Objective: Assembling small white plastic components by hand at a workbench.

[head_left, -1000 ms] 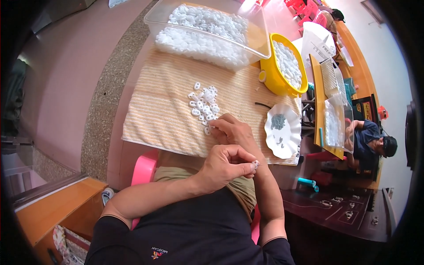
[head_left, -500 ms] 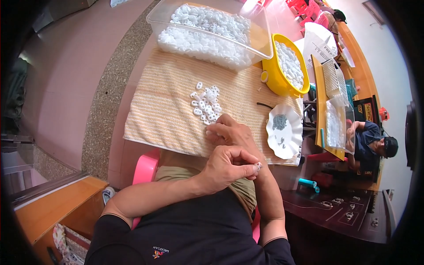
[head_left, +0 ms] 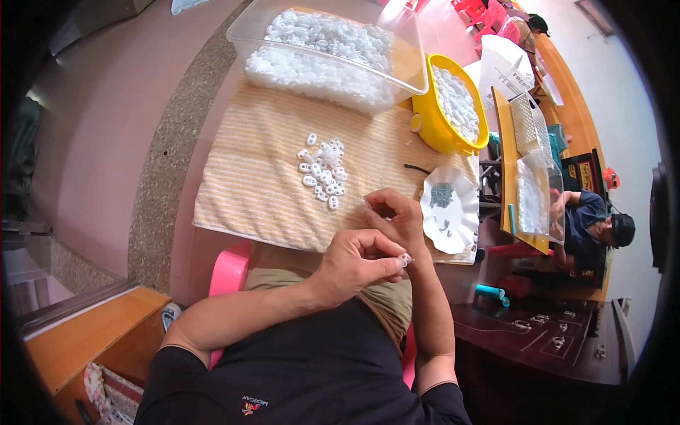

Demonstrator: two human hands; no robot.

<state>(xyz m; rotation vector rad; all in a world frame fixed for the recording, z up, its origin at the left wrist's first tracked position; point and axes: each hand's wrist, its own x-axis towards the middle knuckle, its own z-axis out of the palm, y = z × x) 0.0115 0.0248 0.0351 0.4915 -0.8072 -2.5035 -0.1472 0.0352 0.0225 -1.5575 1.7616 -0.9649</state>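
My left hand (head_left: 358, 261) is raised over my lap and pinches a small white plastic piece (head_left: 404, 259) between its fingertips. My right hand (head_left: 397, 219) rests with curled fingers at the near edge of a striped yellow cloth (head_left: 262, 184), its fingertips pinched together; what they hold is too small to tell. A loose pile of small white plastic pieces (head_left: 324, 170) lies on the cloth just beyond my hands. A white scalloped paper plate (head_left: 453, 212) with small dark metal parts sits to the right of my right hand.
A clear plastic tub (head_left: 329, 49) full of white pieces stands at the cloth's far edge, beside a yellow bucket (head_left: 453, 106) of the same. A pink stool (head_left: 228, 273) is under me. A seated person (head_left: 591, 227) works at the right, next to a dark wooden table (head_left: 545, 340).
The view has drifted slightly; both hands stay in nearly the same place, the left still pinching the white piece.
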